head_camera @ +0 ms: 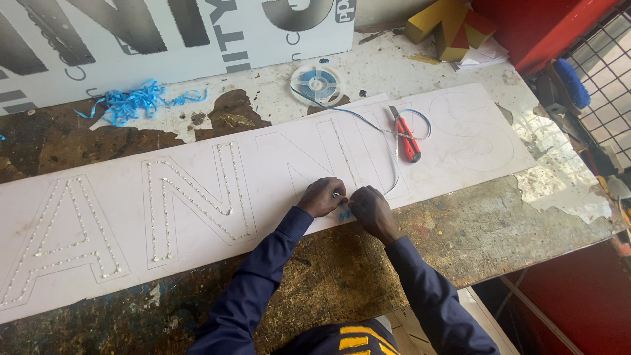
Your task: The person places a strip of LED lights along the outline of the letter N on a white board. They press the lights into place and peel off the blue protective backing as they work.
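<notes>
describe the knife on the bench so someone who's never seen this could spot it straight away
Start at the long white board with outlined letters that lies across the worn workbench. Toward its right end, beyond the person's hands, lies the utility knife, across a thin strip that trails from the round reel. Its red-orange and black handle sets it apart from everything else lying on the white board.

White panel (460, 158), red knife (409, 141), blue shavings (135, 102) (curly), navy sleeves (263, 283), yellow-red box (453, 26)

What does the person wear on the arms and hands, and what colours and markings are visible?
Both arms are in long dark navy sleeves down to the wrists. The left hand and right hand are bare, without gloves. Yellow stripes show on the dark garment near the bottom edge.
</notes>
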